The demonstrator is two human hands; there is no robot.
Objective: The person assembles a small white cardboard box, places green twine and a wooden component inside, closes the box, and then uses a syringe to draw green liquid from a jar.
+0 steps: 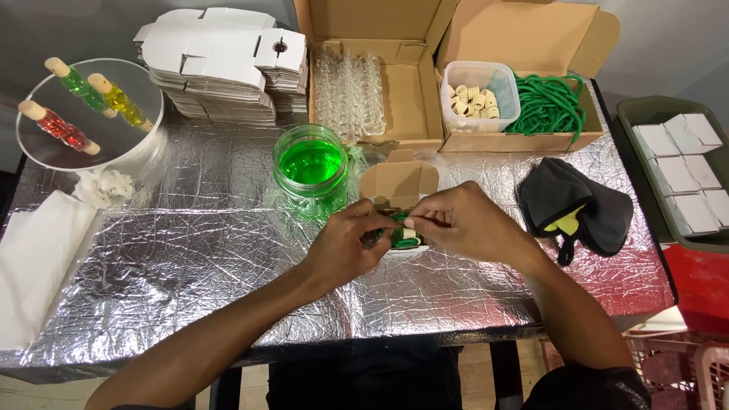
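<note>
Here, at frame centre, both hands pinch one small vial (405, 234) — green inside, cork-topped — over an open little box (399, 184); left hand (345, 247) seemingly grips its body, right hand (463, 224) its cork. A green jar (310, 168) stands just upper left.

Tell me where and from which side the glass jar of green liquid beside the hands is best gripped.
Grip the glass jar around its side wall below the rim, probably coming from its left, where the foil-covered table is bare. It stands upright with an open mouth and liquid inside, so a level side grasp seems safest. The left hand, right hand and small cardboard box crowd its right and front.
</note>
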